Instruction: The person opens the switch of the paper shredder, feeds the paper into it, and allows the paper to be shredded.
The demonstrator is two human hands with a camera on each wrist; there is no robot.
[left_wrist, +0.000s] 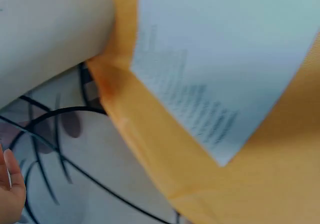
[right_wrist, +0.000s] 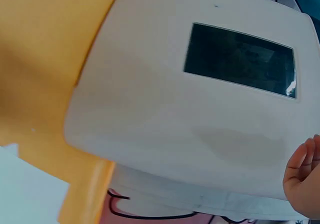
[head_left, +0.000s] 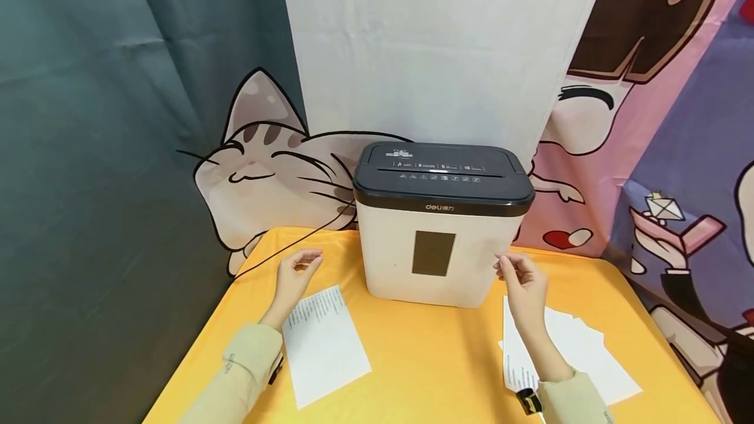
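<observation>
A paper shredder (head_left: 442,254) with a white bin and dark top stands at the back of the yellow table. In the head view my left hand (head_left: 297,273) hovers to its left, fingers loosely bent, holding nothing. Below that hand lies a printed sheet of paper (head_left: 326,349), also seen in the left wrist view. My right hand (head_left: 526,283) is raised before the shredder's right side, fingers loosely curled with nothing visible in them. Under the right forearm several sheets of paper (head_left: 580,345) lie overlapped. The right wrist view shows the shredder's dark window (right_wrist: 240,59) close up.
A black cord (head_left: 294,243) runs from behind the shredder over the table's left edge. Behind the table hangs a printed cloth backdrop (head_left: 436,38) with cartoon figures. The yellow tablecloth (head_left: 424,365) covers the table between the papers.
</observation>
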